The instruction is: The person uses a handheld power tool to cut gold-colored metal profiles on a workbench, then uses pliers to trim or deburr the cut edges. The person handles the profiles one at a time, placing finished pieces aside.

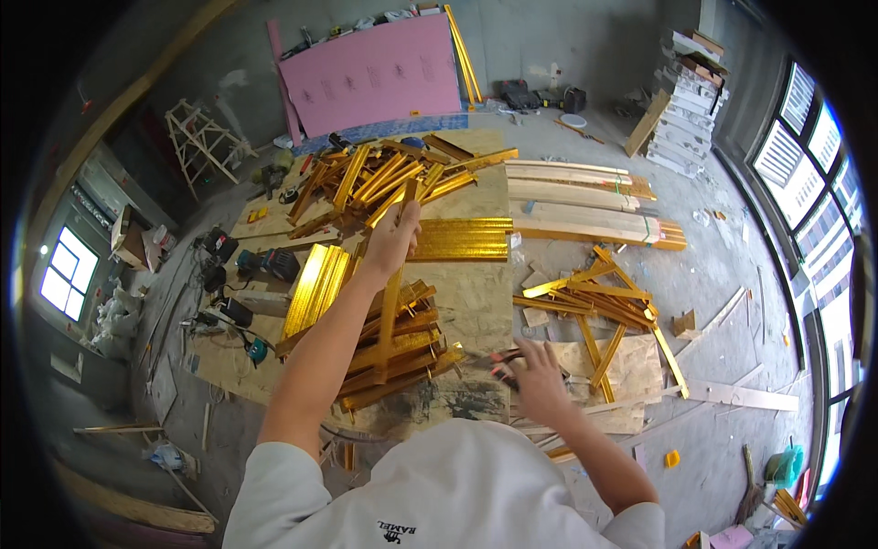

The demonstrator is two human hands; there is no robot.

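My left hand (pixel 393 242) is closed around the upper part of a long gold metal strip (pixel 389 320), which slants down toward me over a heap of similar gold pieces (pixel 416 343). At the near right edge of the wooden worktable (pixel 480 302), my right hand (pixel 541 380) is curled on a hand tool with red-and-black handles (pixel 503 364). That tool looks like snips, but blur hides its jaws. Beyond my left hand lie gold channels (pixel 462 238) side by side, and a larger jumbled gold pile (pixel 375 178) covers the table's far end.
Bundled boards (pixel 585 220) lie right of the table, near crossed gold offcuts (pixel 594 302) on the floor. Power tools (pixel 270 263) sit along the left side. A pink panel (pixel 370 78) leans at the back wall; stacked white slabs (pixel 681 114) stand back right.
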